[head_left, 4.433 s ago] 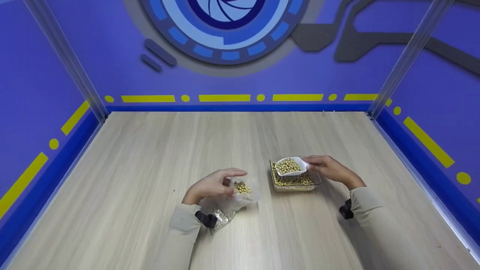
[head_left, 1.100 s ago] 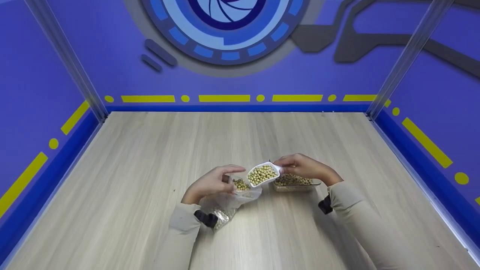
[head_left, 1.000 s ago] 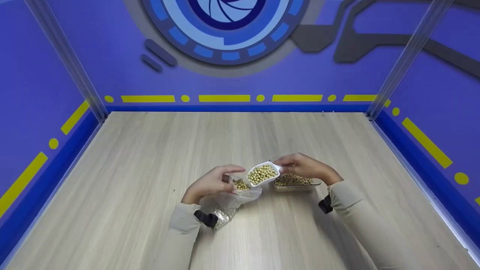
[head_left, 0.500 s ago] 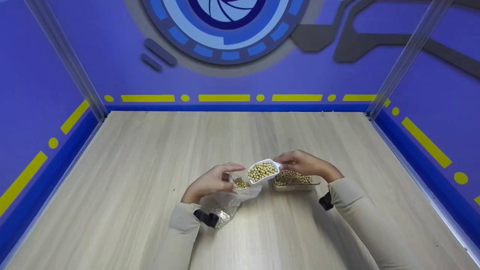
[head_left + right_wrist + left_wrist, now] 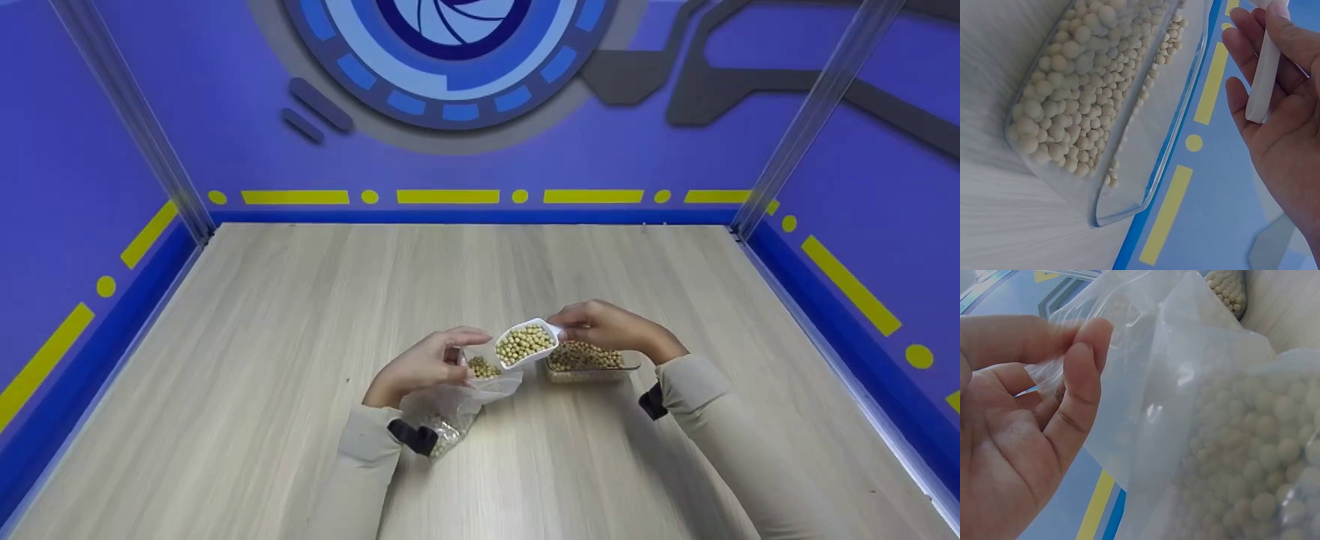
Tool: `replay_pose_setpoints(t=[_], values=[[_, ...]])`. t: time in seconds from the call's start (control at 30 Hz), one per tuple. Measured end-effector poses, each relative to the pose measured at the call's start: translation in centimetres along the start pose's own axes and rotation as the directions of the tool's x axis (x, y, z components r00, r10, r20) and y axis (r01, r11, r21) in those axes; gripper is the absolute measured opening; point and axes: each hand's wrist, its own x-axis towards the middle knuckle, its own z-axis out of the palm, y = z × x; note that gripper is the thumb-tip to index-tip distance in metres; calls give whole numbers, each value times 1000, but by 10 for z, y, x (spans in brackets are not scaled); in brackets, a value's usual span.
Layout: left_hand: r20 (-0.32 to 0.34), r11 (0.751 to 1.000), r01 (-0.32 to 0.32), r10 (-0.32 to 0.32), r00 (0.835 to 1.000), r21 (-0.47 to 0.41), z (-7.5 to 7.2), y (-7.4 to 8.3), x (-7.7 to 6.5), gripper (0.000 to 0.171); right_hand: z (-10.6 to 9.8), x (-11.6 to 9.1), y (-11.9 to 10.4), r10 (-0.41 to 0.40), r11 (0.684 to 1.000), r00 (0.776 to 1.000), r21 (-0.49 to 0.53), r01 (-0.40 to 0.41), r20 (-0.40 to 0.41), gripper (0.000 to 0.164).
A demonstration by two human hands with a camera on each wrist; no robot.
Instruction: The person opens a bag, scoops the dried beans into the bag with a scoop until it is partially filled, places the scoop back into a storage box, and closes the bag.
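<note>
My right hand (image 5: 622, 331) grips a white scoop (image 5: 556, 331) by its handle. Round, pale yellow beans, soybeans by their look, fill the scoop, which is held level beside the mouth of a clear plastic bag (image 5: 495, 386). With thumb and fingers my left hand (image 5: 420, 366) pinches the edge of this bag, as the left wrist view shows at the fingertips (image 5: 1086, 365). More beans lie inside the bag. Behind and below my right hand stands a clear rectangular container (image 5: 585, 377) of the same beans; the hand partly covers it in the head view.
The wooden tabletop (image 5: 300, 300) is enclosed by a blue back wall (image 5: 450, 169) and side walls. The container stands to the right of the bag, with its clear wall (image 5: 1148, 169) close to my right hand in the right wrist view.
Since the oldest frame, my right hand has carried the filled scoop left, from over the container to the bag's mouth. Over the last second it has risen slightly; my left hand barely moves.
</note>
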Motion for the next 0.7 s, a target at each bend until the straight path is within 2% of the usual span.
replay_pose_setpoints(t=[0.7], values=[[5, 1000, 11, -11, 1000, -17, 0, 3, -1, 62, -4, 3, -6, -12, 997, 1000, -75, 13, 13, 26]])
